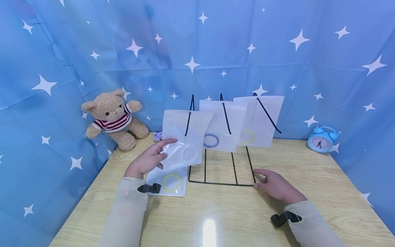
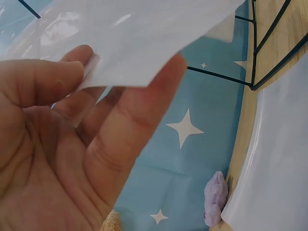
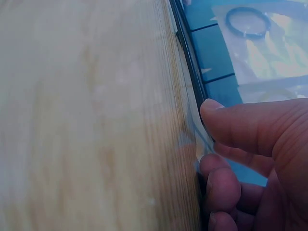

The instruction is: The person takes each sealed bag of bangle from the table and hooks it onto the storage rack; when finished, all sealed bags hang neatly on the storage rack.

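A black wire rack (image 1: 216, 183) with three hooks stands on the table, a white plastic bag on each. My left hand (image 1: 151, 158) pinches the left edge of the left bag (image 1: 172, 123), which has a pale ring showing in it. In the left wrist view the thumb and fingers are at the bag's (image 2: 125, 43) lower corner. The middle bag (image 1: 213, 116) shows a blue ring, the right bag (image 1: 274, 106) a yellow one. My right hand (image 1: 276, 185) grips the rack's front right corner between thumb and fingers.
Another white bag (image 1: 180, 190) with a yellow ring lies flat on the table, partly under the left hanging bag. A teddy bear (image 1: 112, 116) sits back left, beside a small purple toy (image 1: 157, 136). A blue alarm clock (image 1: 321, 140) stands back right. Starry blue cloth (image 1: 222, 41) hangs behind.
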A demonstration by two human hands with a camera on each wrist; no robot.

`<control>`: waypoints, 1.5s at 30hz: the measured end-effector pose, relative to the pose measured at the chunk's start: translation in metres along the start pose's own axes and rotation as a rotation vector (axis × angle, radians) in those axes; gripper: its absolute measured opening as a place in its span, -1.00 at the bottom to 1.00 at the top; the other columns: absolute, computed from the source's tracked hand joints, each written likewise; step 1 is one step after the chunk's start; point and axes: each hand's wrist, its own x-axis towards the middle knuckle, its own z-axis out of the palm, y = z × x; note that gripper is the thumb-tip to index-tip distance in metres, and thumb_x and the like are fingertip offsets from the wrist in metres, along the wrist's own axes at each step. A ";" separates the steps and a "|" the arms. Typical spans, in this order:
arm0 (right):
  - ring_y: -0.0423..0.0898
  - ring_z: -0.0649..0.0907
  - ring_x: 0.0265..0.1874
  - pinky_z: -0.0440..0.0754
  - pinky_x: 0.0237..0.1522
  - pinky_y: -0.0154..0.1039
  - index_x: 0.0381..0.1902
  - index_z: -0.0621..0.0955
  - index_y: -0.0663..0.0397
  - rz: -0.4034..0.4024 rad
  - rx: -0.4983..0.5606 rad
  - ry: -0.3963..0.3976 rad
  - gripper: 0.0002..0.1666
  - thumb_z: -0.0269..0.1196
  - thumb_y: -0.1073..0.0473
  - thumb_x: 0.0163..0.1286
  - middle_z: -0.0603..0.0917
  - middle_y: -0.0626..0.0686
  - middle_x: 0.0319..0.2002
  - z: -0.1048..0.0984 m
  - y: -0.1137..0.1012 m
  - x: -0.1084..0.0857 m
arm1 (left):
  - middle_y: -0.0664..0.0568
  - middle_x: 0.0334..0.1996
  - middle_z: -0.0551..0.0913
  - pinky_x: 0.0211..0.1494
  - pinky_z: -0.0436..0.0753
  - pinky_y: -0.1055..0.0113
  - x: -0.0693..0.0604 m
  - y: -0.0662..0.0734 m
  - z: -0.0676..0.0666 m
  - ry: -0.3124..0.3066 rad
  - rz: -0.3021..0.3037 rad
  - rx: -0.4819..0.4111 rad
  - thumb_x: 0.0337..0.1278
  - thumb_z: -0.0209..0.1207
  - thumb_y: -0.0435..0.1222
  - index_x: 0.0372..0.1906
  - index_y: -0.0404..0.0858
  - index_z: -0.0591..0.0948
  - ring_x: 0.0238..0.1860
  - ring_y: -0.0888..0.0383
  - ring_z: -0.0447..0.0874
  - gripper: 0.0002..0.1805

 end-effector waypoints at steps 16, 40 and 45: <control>0.23 0.65 0.15 0.68 0.01 0.15 0.56 0.43 0.09 0.018 0.013 -0.006 -0.18 0.38 -0.08 0.47 0.62 0.37 0.23 0.001 0.003 0.000 | -0.06 0.71 -0.09 -0.24 0.80 -0.20 0.004 -0.007 0.005 -0.022 -0.014 -0.044 0.58 -0.07 -0.45 0.65 0.11 0.23 -0.14 -0.08 0.46 -0.30; 0.16 0.66 0.10 0.66 -0.03 0.09 0.56 0.42 0.10 0.016 0.029 -0.014 -0.18 0.38 -0.06 0.47 0.67 0.26 0.13 0.001 0.003 0.000 | -0.12 0.63 0.11 -0.04 0.81 0.07 0.018 -0.014 0.019 0.071 0.078 -0.054 0.55 -0.12 -0.53 0.68 0.03 0.19 -0.10 -0.07 0.55 -0.26; 0.11 0.66 0.04 0.65 -0.05 0.05 0.56 0.42 0.09 0.020 0.031 -0.011 -0.19 0.38 -0.05 0.47 0.67 0.23 0.09 0.002 0.004 0.001 | -0.08 0.66 0.03 0.05 0.79 0.08 0.020 -0.016 0.021 0.096 0.070 -0.060 0.54 -0.13 -0.54 0.68 0.05 0.19 0.06 -0.14 0.60 -0.25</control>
